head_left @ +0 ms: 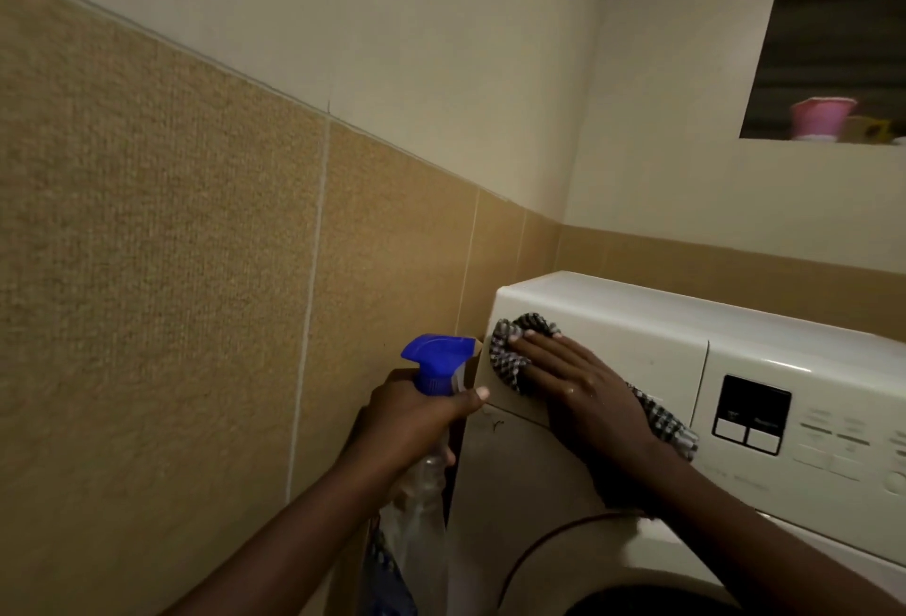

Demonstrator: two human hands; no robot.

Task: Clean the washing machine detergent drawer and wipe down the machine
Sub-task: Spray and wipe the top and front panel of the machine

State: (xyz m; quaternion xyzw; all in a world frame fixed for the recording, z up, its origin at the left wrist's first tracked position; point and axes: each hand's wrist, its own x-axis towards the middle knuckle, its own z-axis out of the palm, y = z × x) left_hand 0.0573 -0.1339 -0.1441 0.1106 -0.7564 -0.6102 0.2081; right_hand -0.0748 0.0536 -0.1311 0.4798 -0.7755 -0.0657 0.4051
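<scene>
Nearest the camera, the left hand (416, 412) has its fingers closed around a clear spray bottle with blue trigger head (438, 364). Beyond, the right hand (583, 387) presses a checked cloth (507, 354), fingers spread flat, against the white washing machine's (809, 400) detergent drawer front (622, 346).

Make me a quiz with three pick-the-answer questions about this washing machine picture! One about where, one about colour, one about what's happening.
1. Where is the checked cloth?
A. on the floor
B. against the drawer front
C. on the window ledge

2. What colour is the spray bottle's top?
A. blue
B. red
C. green

3. What is the left hand doing?
A. hanging empty
B. gripping the spray bottle
C. pressing a button

Answers:
1 B: the right hand presses the checked cloth on the washing machine drawer front.
2 A: the spray bottle has a blue top.
3 B: the left hand wraps its neck.
</scene>
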